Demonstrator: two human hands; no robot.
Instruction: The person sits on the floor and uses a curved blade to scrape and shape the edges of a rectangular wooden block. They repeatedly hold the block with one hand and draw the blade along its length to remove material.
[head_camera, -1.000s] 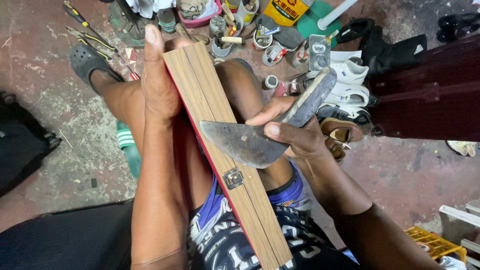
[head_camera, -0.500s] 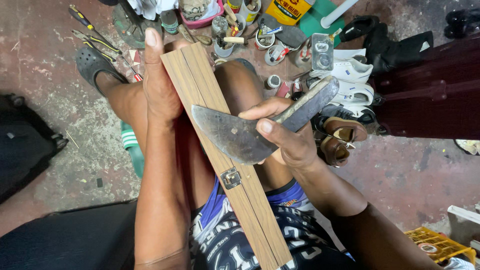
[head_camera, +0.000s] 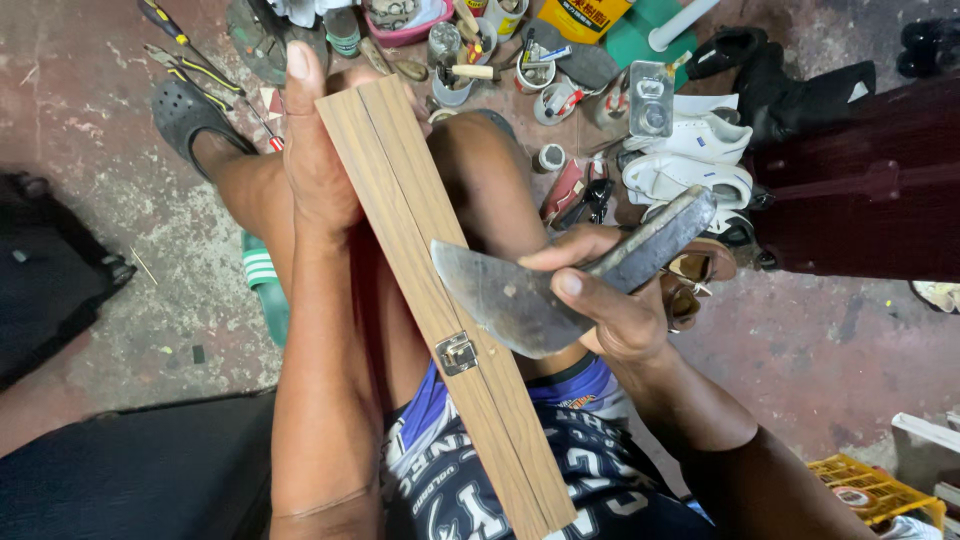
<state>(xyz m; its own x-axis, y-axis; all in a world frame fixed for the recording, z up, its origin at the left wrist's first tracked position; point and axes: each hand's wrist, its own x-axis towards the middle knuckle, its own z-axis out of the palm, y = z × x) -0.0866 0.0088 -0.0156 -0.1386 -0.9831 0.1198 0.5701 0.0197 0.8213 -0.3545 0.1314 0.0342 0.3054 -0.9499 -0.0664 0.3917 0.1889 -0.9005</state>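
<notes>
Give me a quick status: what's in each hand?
Left hand steadies wooden box. Right hand grips knife, blade across box by metal clasp. Nothing blocking.

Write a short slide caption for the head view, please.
Left hand steadies a long wooden box while right hand holds a curved knife against it.

The long, narrow brown box (head_camera: 440, 300) shows a matt wood-grain finish, with a small shiny metal clasp (head_camera: 456, 352). The broad curved knife blade (head_camera: 505, 300) is dull, pitted grey metal. The concrete floor (head_camera: 820, 350) looks rough and stained.
</notes>
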